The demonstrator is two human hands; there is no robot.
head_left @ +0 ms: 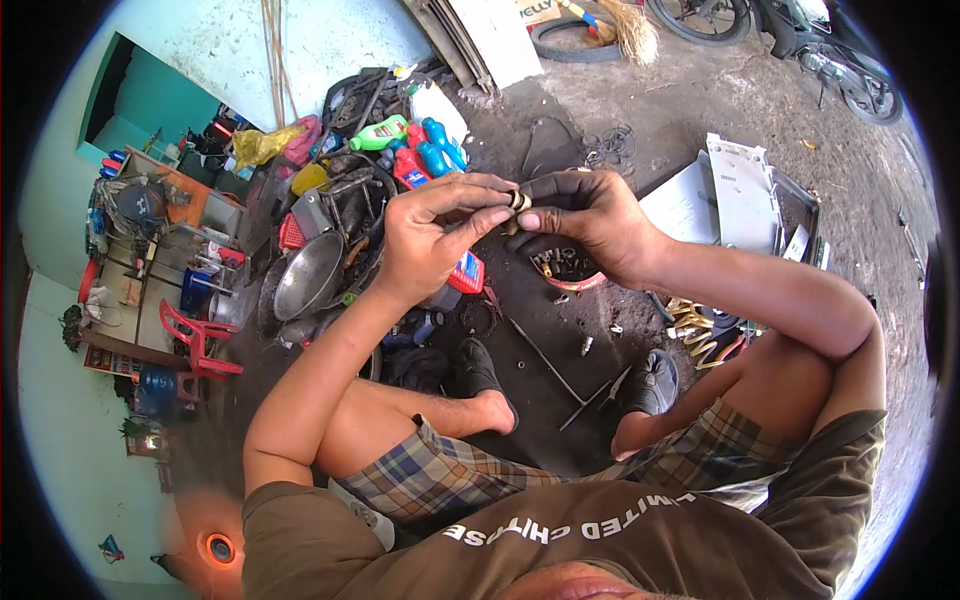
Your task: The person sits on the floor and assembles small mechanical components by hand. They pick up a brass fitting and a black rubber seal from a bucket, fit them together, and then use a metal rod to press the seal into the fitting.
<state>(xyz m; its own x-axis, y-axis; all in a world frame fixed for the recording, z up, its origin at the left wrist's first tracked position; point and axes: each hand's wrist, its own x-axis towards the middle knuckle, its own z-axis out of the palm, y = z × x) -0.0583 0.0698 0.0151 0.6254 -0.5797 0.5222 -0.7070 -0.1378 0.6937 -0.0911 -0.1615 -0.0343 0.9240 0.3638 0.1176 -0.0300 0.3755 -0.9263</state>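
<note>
Pale-and-dark small ringed part (pixel 520 201) sits between left hand (pixel 437 225) and right hand (pixel 603 222), pinched by both; its direction and long axis are unclear.

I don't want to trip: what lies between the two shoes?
In the head view, a T-handled rod, a pointed silver piece and small metal pieces lie between the left shoe and right shoe.

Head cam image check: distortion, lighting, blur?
Head view: strong fisheye, black corners, bluish fringe at the rim, pale green wall curving at left; head view: ground at upper right brighter than the dark floor around the feet; head view: orange patch at lower left hazy; head view: small part between left hand and right hand too small for fine detail.
</note>
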